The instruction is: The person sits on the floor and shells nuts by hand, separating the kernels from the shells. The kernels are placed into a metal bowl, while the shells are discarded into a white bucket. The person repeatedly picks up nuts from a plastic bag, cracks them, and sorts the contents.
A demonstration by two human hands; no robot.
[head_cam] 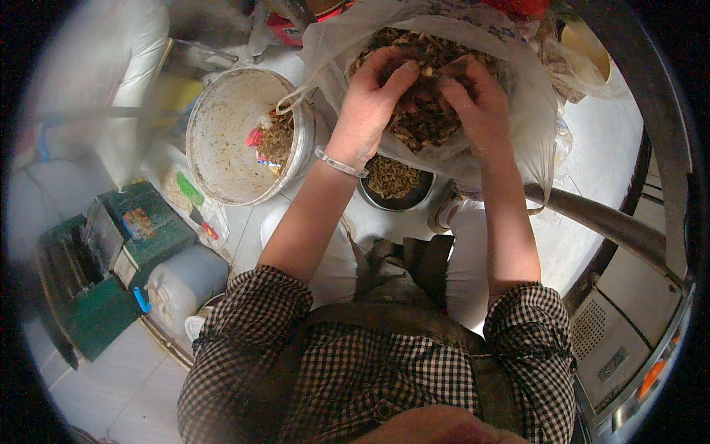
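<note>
A large translucent plastic bag (532,105) stands before me with its mouth wide, filled with dark brown dried plant pieces (424,119). My left hand (385,75) reaches into its left side, thumb towards the middle and fingers bent down among the pieces. Opposite it, my right hand (474,91) is likewise in the bag, thumb pointing inward. Small pale bits show between the two thumbs. Shadow and the pieces hide most fingertips, so any grip cannot be made out. Below the bag, a round metal bowl (399,205) holds lighter brown dried pieces (392,178).
Left of the bag, a white plastic bucket (222,139) contains plant scraps and wrappers. A red-handled knife (204,223) lies on a plastic bag farther left, near a green box (147,216) and a translucent jerrycan (186,283). A metal appliance (615,327) stands at right.
</note>
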